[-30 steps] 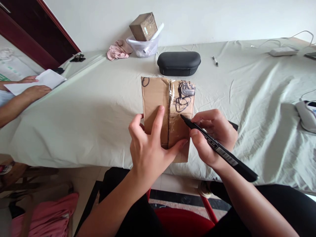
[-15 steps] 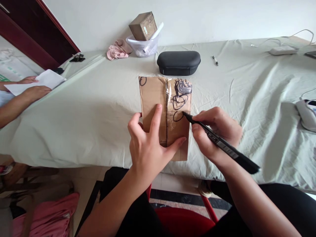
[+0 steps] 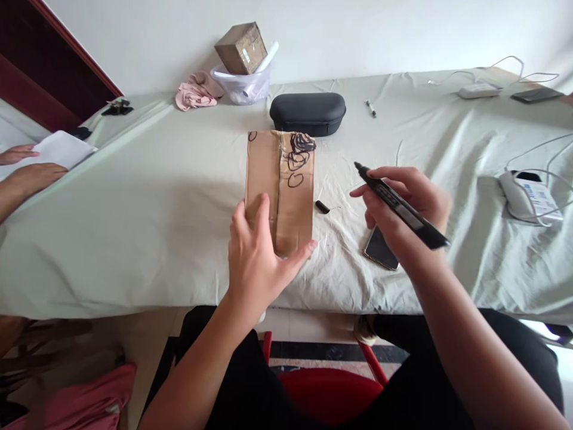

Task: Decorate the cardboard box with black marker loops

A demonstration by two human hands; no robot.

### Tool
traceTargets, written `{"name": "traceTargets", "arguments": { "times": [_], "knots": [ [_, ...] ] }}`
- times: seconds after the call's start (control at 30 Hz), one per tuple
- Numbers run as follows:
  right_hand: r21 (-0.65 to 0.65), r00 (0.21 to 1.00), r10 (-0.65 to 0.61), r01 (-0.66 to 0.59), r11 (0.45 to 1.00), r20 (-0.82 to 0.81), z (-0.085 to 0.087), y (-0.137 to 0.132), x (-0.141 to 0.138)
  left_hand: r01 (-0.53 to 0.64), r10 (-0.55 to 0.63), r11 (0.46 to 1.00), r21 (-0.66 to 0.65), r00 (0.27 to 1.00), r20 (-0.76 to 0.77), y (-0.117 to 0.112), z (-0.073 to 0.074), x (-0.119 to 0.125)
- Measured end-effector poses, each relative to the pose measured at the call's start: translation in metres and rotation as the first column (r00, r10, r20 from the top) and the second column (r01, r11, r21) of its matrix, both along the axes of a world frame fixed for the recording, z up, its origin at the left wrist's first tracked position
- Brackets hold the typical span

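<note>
A taped cardboard box point(image 3: 280, 179) lies flat on the cloth-covered table point(image 3: 156, 197), with black scribbles on its far right corner. My left hand point(image 3: 257, 257) presses on its near end, fingers spread over the top and thumb at the right edge. My right hand point(image 3: 405, 206) is lifted to the right of the box and grips a black marker point(image 3: 400, 205) with its tip pointing up and left, clear of the cardboard. A small black marker cap point(image 3: 322, 206) lies on the cloth between box and hand. A phone point(image 3: 380, 248) lies under my right hand.
A black hard case point(image 3: 307, 113) sits behind the box. Further back are a plastic tub point(image 3: 242, 86) with a small carton, a pink cloth point(image 3: 194, 95) and a pen point(image 3: 371, 108). Chargers and cables lie at right. Another person's hands point(image 3: 27, 173) hold paper at left.
My right hand lifted the marker off the box and moved right. A new small circle is drawn on the cardboard. The view shifted, showing the phone and the cap.
</note>
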State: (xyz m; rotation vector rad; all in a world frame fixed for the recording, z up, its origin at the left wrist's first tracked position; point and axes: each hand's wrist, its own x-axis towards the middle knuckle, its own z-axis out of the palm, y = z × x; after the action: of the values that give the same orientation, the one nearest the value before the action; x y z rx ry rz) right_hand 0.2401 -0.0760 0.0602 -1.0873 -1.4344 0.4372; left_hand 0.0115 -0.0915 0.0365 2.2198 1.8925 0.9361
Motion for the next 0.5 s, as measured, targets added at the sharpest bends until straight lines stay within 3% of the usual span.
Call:
{"name": "traceTargets", "arguments": {
  "times": [0.1, 0.17, 0.23, 0.37, 0.5],
  "knots": [
    [-0.176, 0.984, 0.112, -0.137, 0.975, -0.141, -0.021, 0.008, 0.025, -0.020, 0.019, 0.998, -0.057, 0.999, -0.032, -0.001, -0.002, 0.002],
    [-0.306, 0.966, 0.113, -0.183, 0.934, -0.233, -0.039, 0.013, 0.036, -0.035, 0.033, 0.999, -0.027, 0.998, -0.056, -0.001, -0.003, 0.002],
    [-0.414, 0.971, 0.090, -0.176, 0.893, -0.220, -0.056, 0.016, 0.039, -0.042, 0.044, 0.998, 0.035, 0.998, -0.047, 0.000, -0.004, 0.003],
    [-0.530, 0.995, 0.066, -0.014, 0.848, 0.079, -0.078, 0.019, 0.032, -0.067, 0.066, 0.996, 0.061, 0.998, 0.017, 0.003, -0.001, -0.001],
    [-0.530, 0.900, 0.098, 0.159, 0.833, 0.424, -0.087, 0.023, 0.025, -0.061, 0.065, 0.997, -0.045, 0.993, 0.099, 0.006, 0.008, -0.013]
  ]
}}
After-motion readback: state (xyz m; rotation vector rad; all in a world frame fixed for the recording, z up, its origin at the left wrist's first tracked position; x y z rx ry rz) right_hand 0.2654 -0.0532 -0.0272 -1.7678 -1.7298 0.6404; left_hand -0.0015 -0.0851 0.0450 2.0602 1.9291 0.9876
